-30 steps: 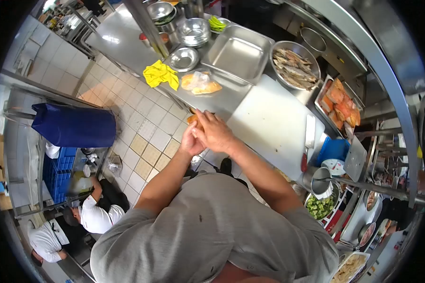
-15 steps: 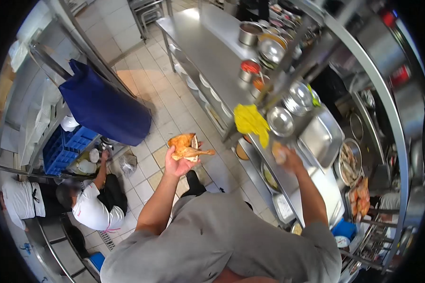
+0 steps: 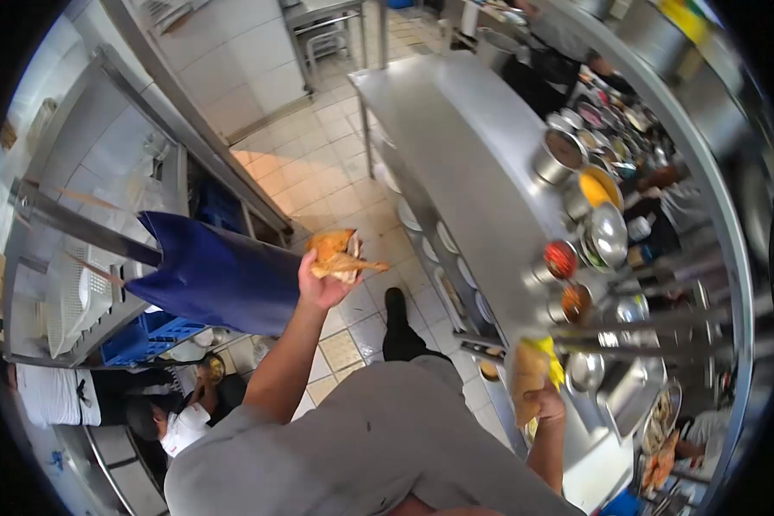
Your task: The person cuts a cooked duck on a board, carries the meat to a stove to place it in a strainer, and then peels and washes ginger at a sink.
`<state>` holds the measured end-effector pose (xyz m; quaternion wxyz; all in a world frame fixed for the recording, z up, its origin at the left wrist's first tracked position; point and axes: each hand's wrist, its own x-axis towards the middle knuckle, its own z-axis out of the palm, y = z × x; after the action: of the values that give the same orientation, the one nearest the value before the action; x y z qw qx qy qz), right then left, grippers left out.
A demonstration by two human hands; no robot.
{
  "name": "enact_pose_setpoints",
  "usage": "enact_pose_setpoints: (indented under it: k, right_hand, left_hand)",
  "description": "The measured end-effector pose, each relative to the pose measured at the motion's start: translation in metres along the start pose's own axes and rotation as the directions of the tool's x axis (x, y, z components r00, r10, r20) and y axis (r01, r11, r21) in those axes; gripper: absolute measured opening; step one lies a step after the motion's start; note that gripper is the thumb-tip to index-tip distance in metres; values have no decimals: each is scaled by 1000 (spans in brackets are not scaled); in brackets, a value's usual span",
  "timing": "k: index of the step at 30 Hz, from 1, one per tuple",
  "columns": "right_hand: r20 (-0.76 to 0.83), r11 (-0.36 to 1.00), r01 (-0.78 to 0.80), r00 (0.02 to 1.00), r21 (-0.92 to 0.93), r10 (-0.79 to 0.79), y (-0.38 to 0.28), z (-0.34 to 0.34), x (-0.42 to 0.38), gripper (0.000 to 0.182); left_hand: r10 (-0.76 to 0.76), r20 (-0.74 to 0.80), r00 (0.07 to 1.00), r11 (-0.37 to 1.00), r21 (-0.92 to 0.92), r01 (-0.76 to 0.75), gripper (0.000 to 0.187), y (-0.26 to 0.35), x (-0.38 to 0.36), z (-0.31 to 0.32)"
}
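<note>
My left hand (image 3: 316, 288) is raised over the tiled floor and grips a browned piece of cooked chicken (image 3: 335, 254). It hangs just right of the blue bag (image 3: 219, 275). My right hand (image 3: 546, 404) is low by the steel counter (image 3: 473, 146) edge and holds a clear bag of orange-brown food (image 3: 527, 378). A yellow cloth (image 3: 550, 357) lies on the counter right behind that bag.
Along the counter stand steel bowls and pots of red and yellow sauce (image 3: 561, 258). A steel tray (image 3: 628, 391) sits lower right. A rack with blue crates (image 3: 155, 331) stands left. A person in white (image 3: 176, 421) crouches on the floor at lower left.
My view has swung left along the counter. My left hand carried the chicken up and nearer the blue bag. My right hand drew back from the counter with the bag.
</note>
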<state>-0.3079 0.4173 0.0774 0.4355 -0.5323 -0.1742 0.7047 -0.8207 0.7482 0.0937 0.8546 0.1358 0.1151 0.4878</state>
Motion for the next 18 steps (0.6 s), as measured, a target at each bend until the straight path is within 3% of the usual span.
enact_pose_setpoints:
  k: [2,4,6,7,9,11,15,17,18]
  right_hand:
    - [46,985,169,984,26,-170,-65,41,81,79]
    - [157,974,226,961,24,-227,-124,80,182,82]
    - [-113,996,57,992,-64,-64,-189,156,274,85]
    - [116,980,166,981,-111,-153,-215,189,322,82]
    - [479,988,121,876,-98,-60,-274,287,421,79]
    - [652,994,108,754,0,-82,-315,395,489,77]
    - [688,995,-25,724,100,-50,-347,523,612,78]
    - [596,977,-24,796,213,-110,-357,554,664,75]
    - [474,984,15,875,177,-99,-370,573,679,75]
  left_hand:
    - [59,16,998,998,21,-59,81,45,49,-5]
    - [107,-2,994,991,84,-106,81,99,96,-4]
    - [185,-27,982,976,122,-181,80,159,136,-8]
    - [233,-33,972,963,148,-226,80,185,150,-14]
    - [309,-15,951,926,234,-297,77,245,182,-29]
    - [367,43,929,893,262,-365,73,304,220,-45]
    - [423,85,902,840,337,-426,70,416,306,-107]
    - [417,38,908,865,289,-410,63,465,358,-129]
    - [375,-13,927,895,264,-358,64,488,381,-137]
